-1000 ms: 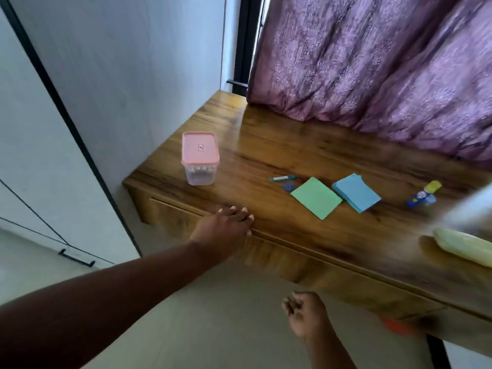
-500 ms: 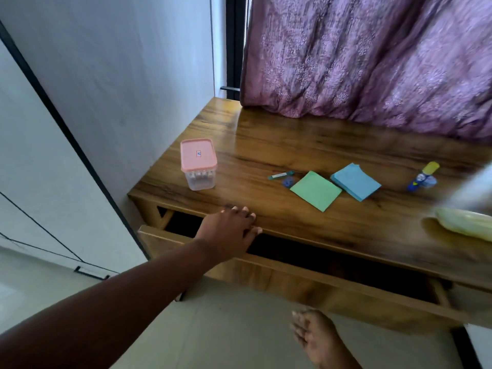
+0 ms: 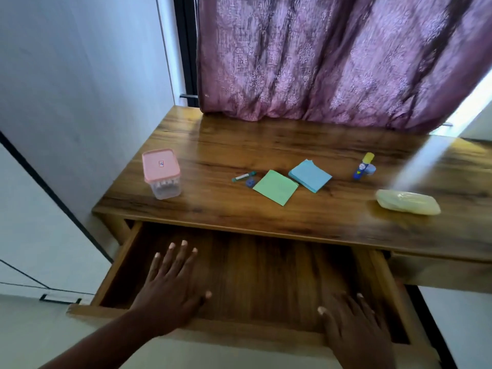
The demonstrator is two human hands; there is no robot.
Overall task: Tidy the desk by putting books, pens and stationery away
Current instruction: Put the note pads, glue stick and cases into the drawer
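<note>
Both hands, left hand and right hand, are hovering fingers spread wide and holding nothing over the pulled-out drawer, likely readying storage, while green notes, blue notes, pen and glue stick are sitting up on the surface.

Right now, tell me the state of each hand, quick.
Left hand: open, fingers spread over the drawer, holding nothing.
Right hand: open, holding nothing.

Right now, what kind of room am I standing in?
Probably a bedroom or home study corner: a wooden desk with its drawer pulled open stands against a purple curtain, and sticky-note pads and a glue stick lie on top.
</note>
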